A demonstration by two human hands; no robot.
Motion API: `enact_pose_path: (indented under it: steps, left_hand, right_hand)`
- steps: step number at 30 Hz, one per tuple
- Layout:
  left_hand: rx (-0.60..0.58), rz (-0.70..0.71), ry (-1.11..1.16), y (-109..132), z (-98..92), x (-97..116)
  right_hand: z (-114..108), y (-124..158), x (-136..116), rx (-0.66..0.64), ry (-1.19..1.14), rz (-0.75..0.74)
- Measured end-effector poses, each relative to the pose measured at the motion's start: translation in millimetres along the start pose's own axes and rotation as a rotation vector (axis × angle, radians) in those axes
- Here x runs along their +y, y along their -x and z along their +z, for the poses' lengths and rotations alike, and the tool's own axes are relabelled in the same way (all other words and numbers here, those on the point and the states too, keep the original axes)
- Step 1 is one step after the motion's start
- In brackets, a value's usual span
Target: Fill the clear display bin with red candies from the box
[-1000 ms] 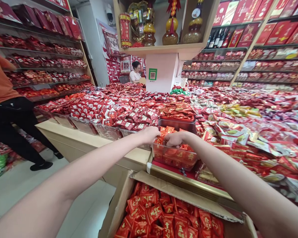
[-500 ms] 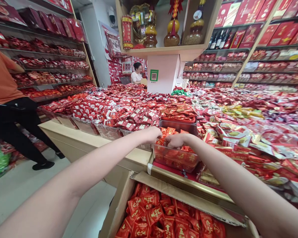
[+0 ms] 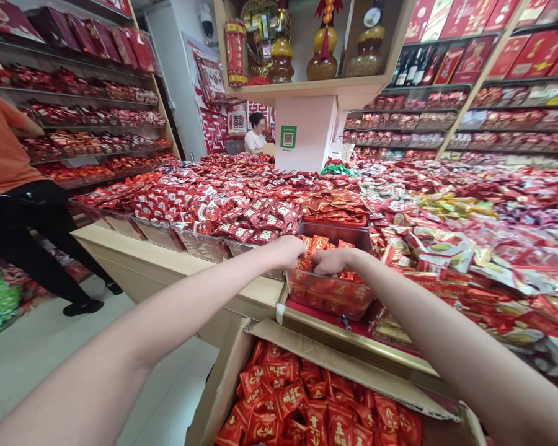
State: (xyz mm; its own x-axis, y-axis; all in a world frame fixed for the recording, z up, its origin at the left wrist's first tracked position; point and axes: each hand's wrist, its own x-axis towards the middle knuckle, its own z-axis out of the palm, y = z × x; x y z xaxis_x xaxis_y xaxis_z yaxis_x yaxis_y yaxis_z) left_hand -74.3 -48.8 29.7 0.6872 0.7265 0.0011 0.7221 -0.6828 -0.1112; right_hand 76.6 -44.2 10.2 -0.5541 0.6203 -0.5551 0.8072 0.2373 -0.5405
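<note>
A clear plastic bin (image 3: 323,290) at the counter's front edge holds small red packets with gold print (image 3: 318,242). My left hand (image 3: 290,251) is at the bin's left rim, its fingers curled down toward the packets. Inside the bin, my right hand (image 3: 331,261) is closed with its knuckles facing left, low among the packets. Whatever the fingers of either hand grip is hidden. Below the bin, an open cardboard carton (image 3: 214,399) is filled with similar red packets (image 3: 292,399).
More bins of red wrapped packets (image 3: 199,204) line the counter to the left. A heap of larger packets (image 3: 451,254) spreads to the right. A white pillar (image 3: 302,145) carries a display shelf (image 3: 307,91). A person in orange (image 3: 4,142) stands left; another sits behind.
Both hands stay at the bin, with only slight shifts; the right hand is a little lower among the packets. The view has tilted slightly.
</note>
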Motion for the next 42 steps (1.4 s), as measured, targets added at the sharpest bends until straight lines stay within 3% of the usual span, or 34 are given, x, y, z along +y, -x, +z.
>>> enact_pose_path:
  steps: [9, 16, 27, 37, 39, 42]
  left_hand:
    - [-0.062, -0.060, -0.008, 5.4, -5.2, 6.9]
    - [-0.158, -0.011, 0.043, 0.5, -12.8, -0.4]
    - [-0.096, 0.006, 0.052, -2.7, -1.1, -8.5]
    - [-0.179, 0.030, 0.089, 1.8, -14.1, -1.0]
    - [-0.194, 0.029, 0.100, 3.8, -16.0, -0.4]
    - [-0.200, 0.032, 0.112, 6.2, -16.7, -0.3]
  right_hand:
    - [0.4, -0.3, 0.5, 0.044, 0.026, 0.004]
    - [-9.1, -8.4, 10.6, 0.183, 0.038, 0.002]
    - [2.8, -12.2, 0.6, 0.308, 0.234, -0.073]
    - [0.2, -0.4, -4.2, 0.340, 0.260, -0.058]
    - [-2.1, 14.3, -6.9, 0.427, 0.248, -0.039]
    - [3.2, 50.0, -10.0, 0.660, 0.217, -0.038]
